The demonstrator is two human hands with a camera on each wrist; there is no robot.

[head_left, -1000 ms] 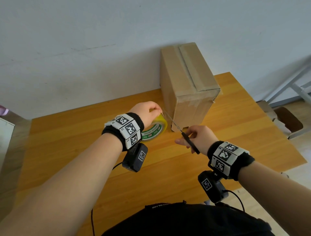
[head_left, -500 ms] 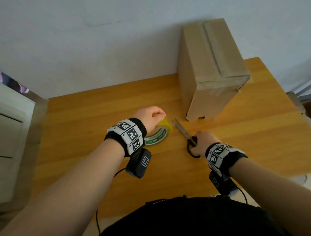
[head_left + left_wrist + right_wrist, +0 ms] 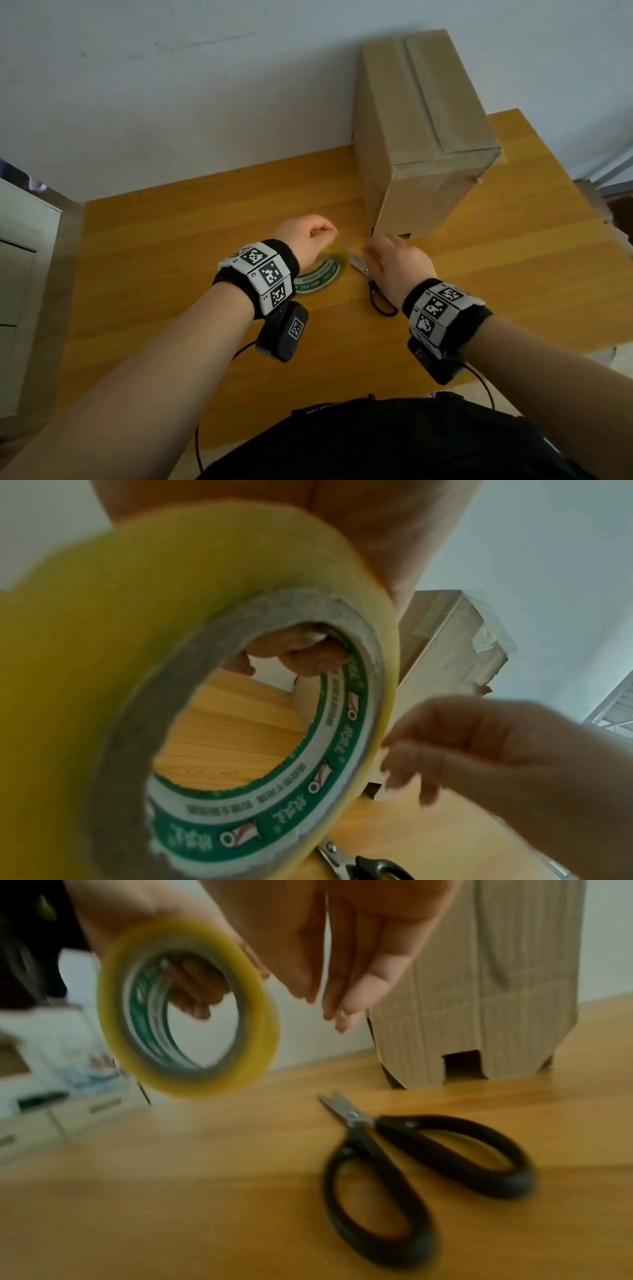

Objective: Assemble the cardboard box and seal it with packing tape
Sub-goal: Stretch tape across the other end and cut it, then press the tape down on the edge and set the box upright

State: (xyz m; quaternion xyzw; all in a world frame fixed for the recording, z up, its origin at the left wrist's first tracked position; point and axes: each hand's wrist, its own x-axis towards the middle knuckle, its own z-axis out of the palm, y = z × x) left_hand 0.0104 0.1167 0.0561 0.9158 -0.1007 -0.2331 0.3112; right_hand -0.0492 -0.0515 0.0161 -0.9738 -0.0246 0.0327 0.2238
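The brown cardboard box (image 3: 421,137) stands tall at the back of the wooden table (image 3: 171,246), with clear tape along its top seam and down its near face. My left hand (image 3: 308,236) grips the yellowish tape roll (image 3: 320,274), fingers through its core (image 3: 298,658), holding it above the table. My right hand (image 3: 394,263) hovers beside the roll with fingers straight and empty (image 3: 342,988). The black-handled scissors (image 3: 411,1164) lie flat on the table under it, blades towards the box (image 3: 479,988).
A white drawer unit (image 3: 20,274) stands left of the table. The wall runs right behind the box. Metal frame parts (image 3: 616,168) show at the far right. The table's near edge is by my body.
My right hand has set the scissors down on the table, let go of them and moved up towards the roll. The left hand has lifted the roll slightly.
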